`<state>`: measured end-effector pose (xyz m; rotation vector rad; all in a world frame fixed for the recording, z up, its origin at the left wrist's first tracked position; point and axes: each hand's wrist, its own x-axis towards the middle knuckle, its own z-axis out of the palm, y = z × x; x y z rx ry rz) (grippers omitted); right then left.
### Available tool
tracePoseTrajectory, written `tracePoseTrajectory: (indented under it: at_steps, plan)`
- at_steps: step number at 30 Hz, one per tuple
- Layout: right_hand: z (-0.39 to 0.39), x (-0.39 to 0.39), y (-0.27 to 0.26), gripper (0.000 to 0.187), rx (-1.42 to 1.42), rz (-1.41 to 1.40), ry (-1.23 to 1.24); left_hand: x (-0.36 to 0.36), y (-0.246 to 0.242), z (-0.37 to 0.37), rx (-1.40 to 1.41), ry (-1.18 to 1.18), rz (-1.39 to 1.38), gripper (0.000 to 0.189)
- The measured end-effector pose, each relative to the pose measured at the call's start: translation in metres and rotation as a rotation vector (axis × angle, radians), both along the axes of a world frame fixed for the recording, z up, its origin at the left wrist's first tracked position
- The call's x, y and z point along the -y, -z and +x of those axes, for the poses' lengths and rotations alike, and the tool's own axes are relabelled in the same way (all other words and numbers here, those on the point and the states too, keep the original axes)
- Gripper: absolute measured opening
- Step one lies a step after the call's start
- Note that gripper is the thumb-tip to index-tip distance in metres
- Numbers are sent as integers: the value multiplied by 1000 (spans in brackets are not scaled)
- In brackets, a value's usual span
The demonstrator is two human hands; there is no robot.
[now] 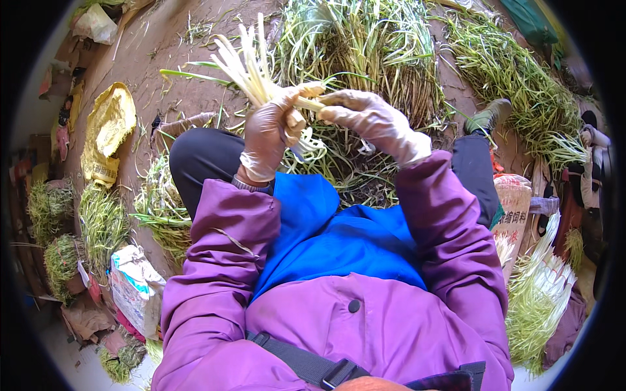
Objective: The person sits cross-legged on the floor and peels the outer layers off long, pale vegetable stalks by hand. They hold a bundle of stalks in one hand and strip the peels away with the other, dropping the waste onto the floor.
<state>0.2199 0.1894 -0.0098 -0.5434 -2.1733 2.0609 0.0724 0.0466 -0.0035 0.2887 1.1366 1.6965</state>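
Note:
My left hand (pixel 274 132), in a thin pale glove, is closed around a small bunch of leafy vegetable stalks (pixel 254 80). Their whitish ends fan out up and to the left, and a few green leaves stick out sideways. Close beside it, my right hand (pixel 376 124), gloved as well, pinches a pale stalk (pixel 310 103) between thumb and fingers where it emerges from the left fist. Below the hands, loose leaves and trimmings (pixel 362 171) lie between my knees. Just beyond stands a large heap of long green stalks (pixel 362 63), brownish at the near end.
Another long heap of greens (pixel 513 83) lies at the upper right. A person's gloved hand (pixel 586 137) holds stalks at the right edge. Tied pale bundles (pixel 543 288) and a printed sack (pixel 511 210) are at my right; a yellow sack (pixel 110 132) and a white bag (pixel 137 288) lie left.

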Motion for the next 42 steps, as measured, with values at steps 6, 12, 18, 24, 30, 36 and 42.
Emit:
tracePoseTrajectory:
  at_steps: [6, 12, 18, 24, 30, 36, 42]
  plan:
    - [-8, 19, -6, 21, -109, -504, 196, 0, 9, 7, -95, 20, -201, 18]
    - [-5, 7, 21, 19, -63, -44, 340, -1, 8, 9, -57, -78, -199, 16]
    - [53, -56, 72, 24, 375, 839, 441, 8, 1, -19, 15, -334, 24, 13]
    - [176, -145, 111, 27, 1060, 1076, 360, 31, -9, -62, -26, -386, 171, 16]
    - [288, -203, 110, 34, 1374, 980, 417, 46, -19, -92, 8, -414, 315, 25]
    - [203, -156, 69, 44, 925, 1103, 102, 28, -11, -71, 47, -248, 318, 21]
    - [29, -23, -1, 50, 28, 305, -61, 17, 0, -37, 75, -82, 247, 25]
